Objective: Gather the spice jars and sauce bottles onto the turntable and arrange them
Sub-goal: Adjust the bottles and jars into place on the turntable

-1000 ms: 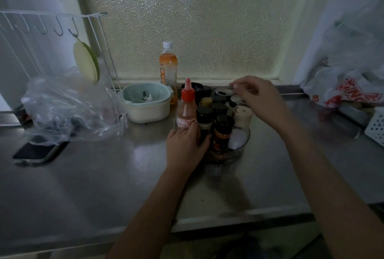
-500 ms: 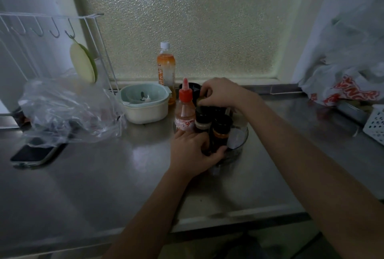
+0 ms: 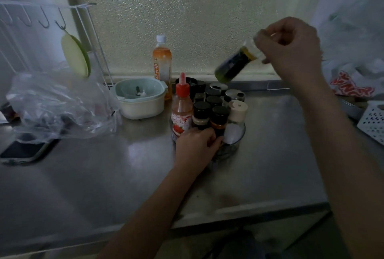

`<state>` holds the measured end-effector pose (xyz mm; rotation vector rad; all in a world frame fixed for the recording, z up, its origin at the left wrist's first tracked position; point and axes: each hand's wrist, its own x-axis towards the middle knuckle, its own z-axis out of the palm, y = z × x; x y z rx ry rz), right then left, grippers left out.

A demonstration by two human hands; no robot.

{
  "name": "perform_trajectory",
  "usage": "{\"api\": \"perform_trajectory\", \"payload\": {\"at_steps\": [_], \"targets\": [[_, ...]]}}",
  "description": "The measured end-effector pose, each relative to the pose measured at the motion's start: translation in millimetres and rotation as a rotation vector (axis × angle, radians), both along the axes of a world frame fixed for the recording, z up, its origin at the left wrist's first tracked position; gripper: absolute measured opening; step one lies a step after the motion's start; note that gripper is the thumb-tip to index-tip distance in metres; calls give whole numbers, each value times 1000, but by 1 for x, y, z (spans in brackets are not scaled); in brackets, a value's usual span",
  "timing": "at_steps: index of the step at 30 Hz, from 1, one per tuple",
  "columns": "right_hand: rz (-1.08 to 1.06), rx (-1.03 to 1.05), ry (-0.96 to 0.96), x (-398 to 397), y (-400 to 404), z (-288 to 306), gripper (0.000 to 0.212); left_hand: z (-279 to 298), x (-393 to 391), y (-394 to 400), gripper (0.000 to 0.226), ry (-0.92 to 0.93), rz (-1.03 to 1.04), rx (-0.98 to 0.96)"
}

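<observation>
Frosted glass backs a steel counter (image 3: 83,179), where a clear turntable (image 3: 239,142) stands crowded with dark-capped spice jars (image 3: 219,118), a red-capped sauce bottle (image 3: 182,111) at its left edge and a pale-capped jar (image 3: 236,121) at its right. Raised well above and to the right of the turntable, the right hand (image 3: 291,48) has its fingers closed around the top of a green-and-dark jar (image 3: 234,65), which hangs tilted with its base pointing down-left. Low at the near rim, the left hand (image 3: 197,150) rests with fingers curled against the turntable's edge and the front jars, while an orange drink bottle (image 3: 162,65) and a pale bowl (image 3: 141,98) stand just behind and left.
</observation>
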<state>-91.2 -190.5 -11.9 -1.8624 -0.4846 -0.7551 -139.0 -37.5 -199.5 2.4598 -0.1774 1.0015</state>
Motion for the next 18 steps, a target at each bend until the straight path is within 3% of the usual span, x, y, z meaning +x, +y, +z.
{"api": "perform_trajectory", "payload": {"at_steps": [4, 12, 18], "targets": [[42, -152, 97, -16, -13, -28, 23, -1, 0, -2, 26, -21, 40, -13], [103, -65, 166, -33, -12, -80, 23, -2, -1, -3, 27, 23, -3, -117], [86, -35, 178, -37, -12, -91, 26, -7, 5, 2, 42, 41, 31, -57]]}}
